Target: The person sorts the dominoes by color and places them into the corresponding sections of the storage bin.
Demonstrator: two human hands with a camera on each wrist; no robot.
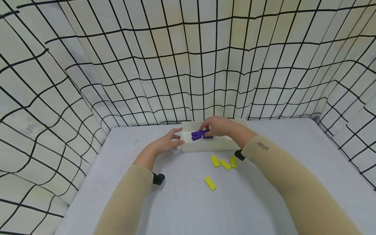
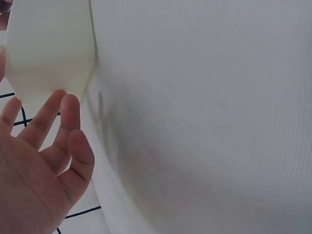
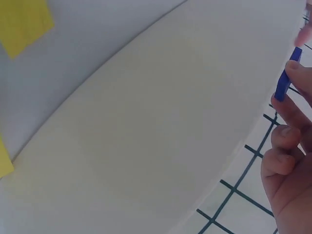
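A long white open box (image 1: 202, 148) stands at the back of the table. Small purple rectangular blocks (image 1: 196, 137) lie at its left end. My right hand (image 1: 218, 125) reaches over the box. In the right wrist view, thumb and finger pinch one flat block (image 3: 287, 78), which looks blue there. At the box's left end is my left hand (image 1: 167, 141), with spread, slightly bent fingers. The left wrist view shows its fingertips (image 2: 70, 105) at the box's end wall (image 2: 51, 58); whether they all touch it, I cannot tell.
Several yellow blocks (image 1: 225, 164) lie on the white tabletop (image 1: 182, 209) in front of the box, one of them (image 1: 210, 183) nearer to me. A white backdrop with black netting (image 1: 194, 65) rises behind the table and along both sides.
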